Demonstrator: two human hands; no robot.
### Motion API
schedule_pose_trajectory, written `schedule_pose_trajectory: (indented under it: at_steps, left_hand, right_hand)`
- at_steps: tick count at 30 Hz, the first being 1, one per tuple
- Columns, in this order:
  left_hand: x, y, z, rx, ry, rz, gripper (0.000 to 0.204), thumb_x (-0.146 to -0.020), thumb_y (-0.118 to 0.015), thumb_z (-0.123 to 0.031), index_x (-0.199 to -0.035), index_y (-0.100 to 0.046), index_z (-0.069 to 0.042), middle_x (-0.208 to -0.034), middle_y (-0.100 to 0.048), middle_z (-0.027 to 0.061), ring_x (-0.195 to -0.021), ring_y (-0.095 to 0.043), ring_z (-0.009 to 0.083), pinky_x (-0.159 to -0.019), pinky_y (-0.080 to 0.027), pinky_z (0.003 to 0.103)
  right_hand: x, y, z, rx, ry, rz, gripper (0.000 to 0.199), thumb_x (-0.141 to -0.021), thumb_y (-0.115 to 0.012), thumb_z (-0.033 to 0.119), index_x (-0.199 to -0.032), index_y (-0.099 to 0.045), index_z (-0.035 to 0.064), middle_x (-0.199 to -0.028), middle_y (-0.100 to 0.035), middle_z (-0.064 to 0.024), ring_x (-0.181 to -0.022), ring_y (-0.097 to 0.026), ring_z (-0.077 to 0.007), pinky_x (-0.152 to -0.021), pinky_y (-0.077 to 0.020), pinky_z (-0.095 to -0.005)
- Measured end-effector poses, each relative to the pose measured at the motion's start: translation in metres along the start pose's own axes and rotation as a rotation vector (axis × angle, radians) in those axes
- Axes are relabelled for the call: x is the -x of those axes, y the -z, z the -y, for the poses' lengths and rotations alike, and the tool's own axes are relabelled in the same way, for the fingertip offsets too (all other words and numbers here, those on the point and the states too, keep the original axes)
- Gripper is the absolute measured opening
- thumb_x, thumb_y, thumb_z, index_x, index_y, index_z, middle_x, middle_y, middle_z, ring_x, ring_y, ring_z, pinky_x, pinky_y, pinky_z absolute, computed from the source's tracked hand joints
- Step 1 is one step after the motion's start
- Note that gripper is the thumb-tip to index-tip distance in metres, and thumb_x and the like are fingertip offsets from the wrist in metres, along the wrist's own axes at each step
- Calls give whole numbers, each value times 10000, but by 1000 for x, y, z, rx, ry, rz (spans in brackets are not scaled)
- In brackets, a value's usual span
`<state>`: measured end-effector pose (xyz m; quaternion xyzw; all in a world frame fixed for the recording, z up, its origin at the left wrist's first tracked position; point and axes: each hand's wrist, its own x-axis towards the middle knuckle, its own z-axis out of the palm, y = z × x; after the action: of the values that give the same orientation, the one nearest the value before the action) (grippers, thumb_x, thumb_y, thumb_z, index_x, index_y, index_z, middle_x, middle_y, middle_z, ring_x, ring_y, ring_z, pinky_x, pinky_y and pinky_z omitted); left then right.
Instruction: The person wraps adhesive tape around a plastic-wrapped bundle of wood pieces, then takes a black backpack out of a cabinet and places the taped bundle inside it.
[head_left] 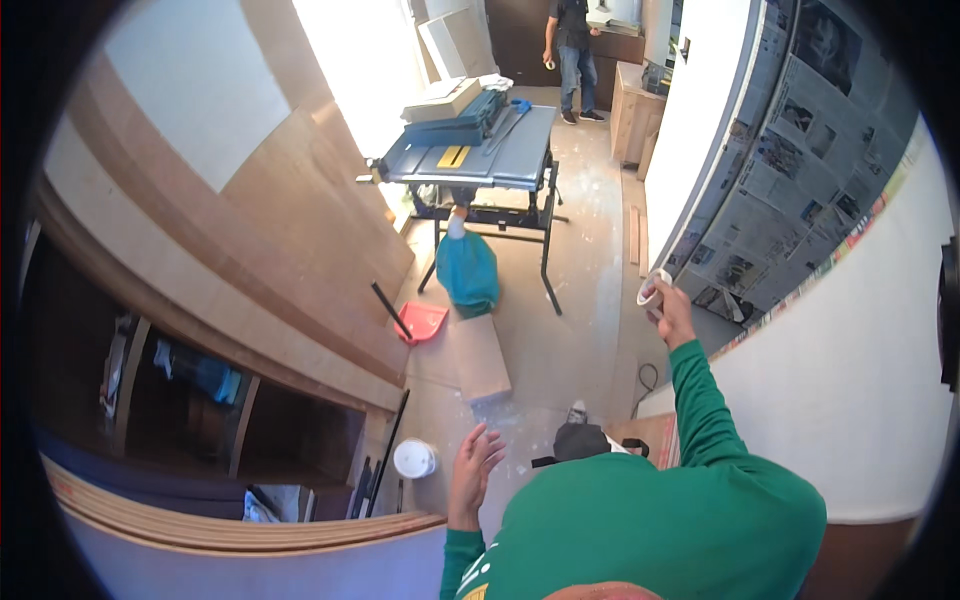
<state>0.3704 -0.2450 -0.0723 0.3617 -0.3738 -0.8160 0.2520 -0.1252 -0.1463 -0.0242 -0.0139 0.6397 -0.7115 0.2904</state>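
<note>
My right hand (673, 313), at the end of a stretched green-sleeved arm, grips a roll of whitish tape (646, 292). It is close to the lower edge of a tall panel covered with newspaper (765, 165) on the right. My left hand (474, 470) is raised low in the middle, fingers loosely extended and nothing in them. Nearest to it are a white tub (414, 458) on the floor and a long brown board or box (482, 360) lying just beyond.
A table saw (470, 160) on a black stand, with a teal bag (468, 270) under it, stands ahead. Beside it lies a red dustpan (421, 322). Another person (573, 55) stands at the far end near a wooden cabinet (637, 115). Open shelves (190, 400) line the left.
</note>
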Motion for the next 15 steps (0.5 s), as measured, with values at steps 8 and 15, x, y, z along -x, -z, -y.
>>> schedule_pose_trajectory:
  at_steps: [8, 15]
  left_hand:
    - [-294, -195, -14, 204, 85, 197, 541, -1050, -594, -403, -1465, -468, -79, -1354, -603, 110, -1188, -627, 240, -994, -544, 385]
    - [-461, -338, -55, -17, -20, 289, 662, -1015, -620, -482, -1486, -419, -62, -1406, -553, 153, -1263, -580, 261, -1029, -518, 380]
  right_hand:
    - [-109, 79, 19, -557, -183, -21, 147, -969, -694, 276, -1066, -624, 189, -988, -633, 21, -971, -591, -160, -800, -494, -482]
    - [-124, 160, 82, -14, -81, -116, 210, -971, -699, 298, -1102, -638, 146, -909, -606, 11, -911, -583, -132, -722, -512, -392]
